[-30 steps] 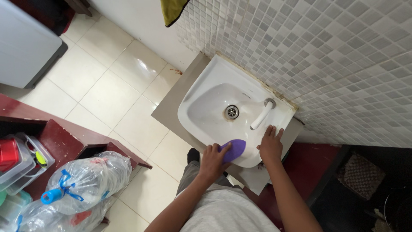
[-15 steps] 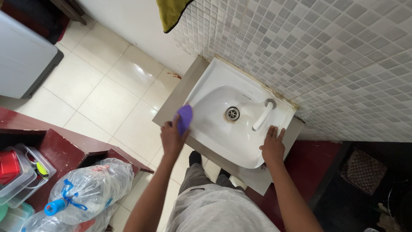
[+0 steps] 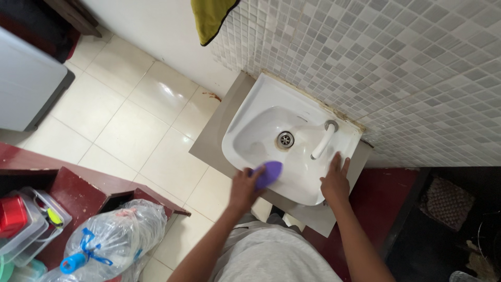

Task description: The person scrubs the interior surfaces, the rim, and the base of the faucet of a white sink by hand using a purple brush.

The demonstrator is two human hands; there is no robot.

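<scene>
Fingers of my left hand [image 3: 243,189] squeeze the purple sponge [image 3: 268,174] against the front edge of the white sink [image 3: 261,102], while my right hand [image 3: 335,181] lies flat, fingers spread, beside the tap [image 3: 323,140].

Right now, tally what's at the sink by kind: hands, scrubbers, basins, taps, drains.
Hands: 2, the left hand and the right hand
Purple scrubbers: 1
White basins: 1
Taps: 1
Drains: 1
Total: 6

Clear plastic bag [image 3: 112,237], btm left
</scene>
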